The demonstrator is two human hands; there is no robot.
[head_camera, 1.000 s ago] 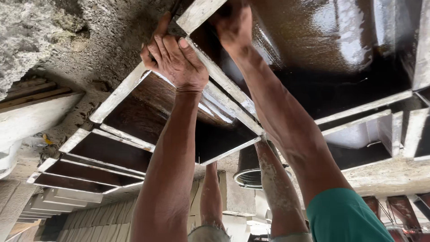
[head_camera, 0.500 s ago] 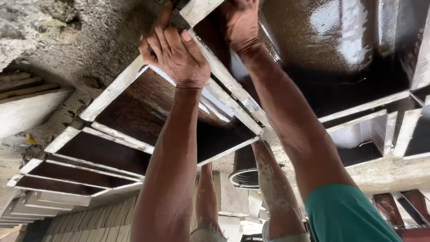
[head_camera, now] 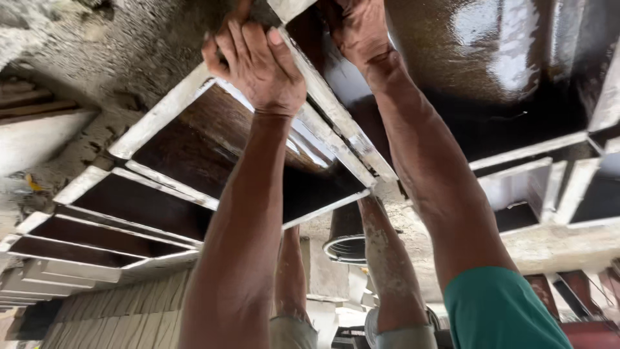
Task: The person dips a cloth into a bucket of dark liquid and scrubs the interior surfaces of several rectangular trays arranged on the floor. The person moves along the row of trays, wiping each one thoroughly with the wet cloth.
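While both arms reach overhead, dark formwork panel [head_camera: 194, 148] with pale metal frame spans frame centre, nearer and larger than before. Left hand [head_camera: 258, 61], upper centre, fingers curled around frame rib. Right hand [head_camera: 358, 29], top edge, partly cropped now; grip cannot be told.

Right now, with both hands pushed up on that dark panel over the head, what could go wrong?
The left hand grips only the panel's pale edge, and the right hand presses flat on the dark panel, whose face looks wet and glossy; a palm could slip. If the panel comes loose, it may drop toward the face below. Another person's arms reach up close behind, so they could be struck or pinched too.
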